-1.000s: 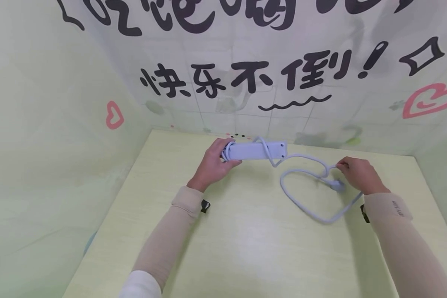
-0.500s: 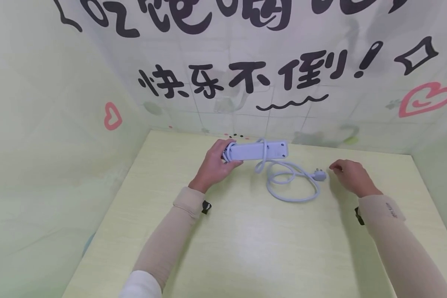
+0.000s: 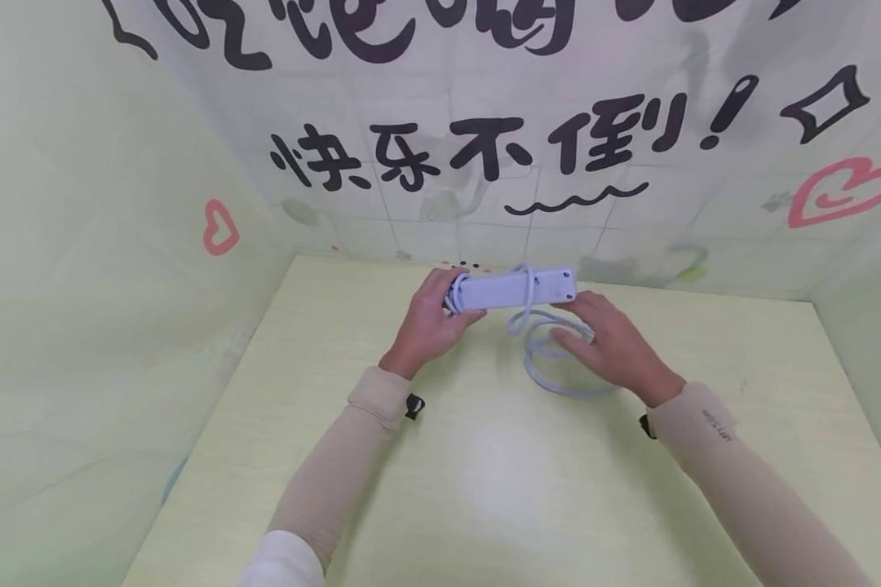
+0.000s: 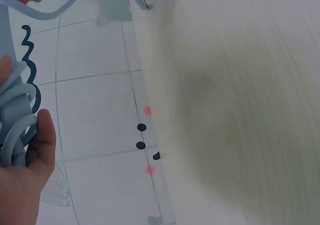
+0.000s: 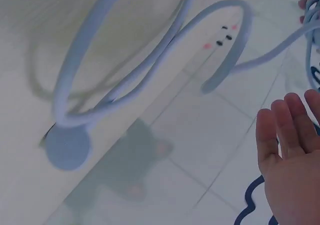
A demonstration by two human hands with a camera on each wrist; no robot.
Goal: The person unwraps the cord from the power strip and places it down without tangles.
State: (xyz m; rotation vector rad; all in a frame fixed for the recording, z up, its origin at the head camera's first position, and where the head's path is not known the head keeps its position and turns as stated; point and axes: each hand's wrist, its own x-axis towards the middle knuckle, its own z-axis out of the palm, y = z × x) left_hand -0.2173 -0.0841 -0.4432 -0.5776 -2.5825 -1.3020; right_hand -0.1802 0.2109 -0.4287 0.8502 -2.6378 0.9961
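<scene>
"Two sleeves (image 3: 341, 473) nearest, then what?"
"Cord loops (image 3: 571, 393), right hand (image 3: 615, 349) beside them, fingers pretty straight, holding nothing."
"Ok, and the left hand (image 3: 429, 324)?"
"Gripping the left end of the power strip (image 3: 495, 291), over the far side of the table (image 3: 514, 481), by the wall (image 3: 426, 232)."

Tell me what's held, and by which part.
The left hand holds the power strip by its left end, where the cord loops; the right hand shows no grip.
</scene>
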